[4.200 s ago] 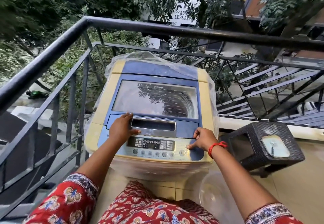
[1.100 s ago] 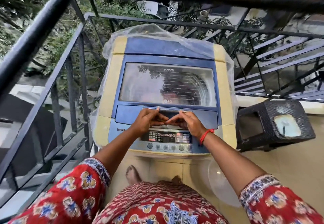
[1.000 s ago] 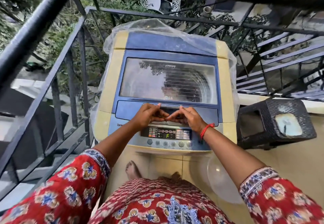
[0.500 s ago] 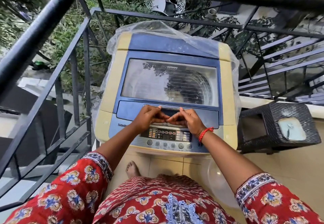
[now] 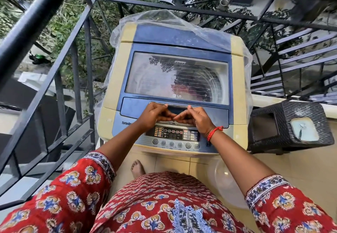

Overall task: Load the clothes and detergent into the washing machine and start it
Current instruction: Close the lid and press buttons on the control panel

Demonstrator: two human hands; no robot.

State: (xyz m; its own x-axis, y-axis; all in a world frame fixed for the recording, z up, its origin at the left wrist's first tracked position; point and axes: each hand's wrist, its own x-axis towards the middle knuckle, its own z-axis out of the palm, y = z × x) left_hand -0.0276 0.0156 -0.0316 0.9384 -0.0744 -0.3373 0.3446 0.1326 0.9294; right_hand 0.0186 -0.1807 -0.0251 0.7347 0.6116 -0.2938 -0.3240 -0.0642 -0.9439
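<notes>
Black balcony railing [image 5: 45, 32] hems us in on tiled floor, with the washing machine [image 5: 175, 79] straight ahead and its lid [image 5: 176, 76] down. Our left hand [image 5: 153, 116] and right hand [image 5: 196, 118] sit on the lid handle [image 5: 177, 108], which runs left to right, fingers curled at its front edge, both equally near. Through the window, the drum seems to hold reddish clothes; we cannot tell for sure. We see no detergent.

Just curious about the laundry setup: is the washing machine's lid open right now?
No, the glass lid lies flat and closed on the washing machine, with both hands resting at its front handle.
</notes>
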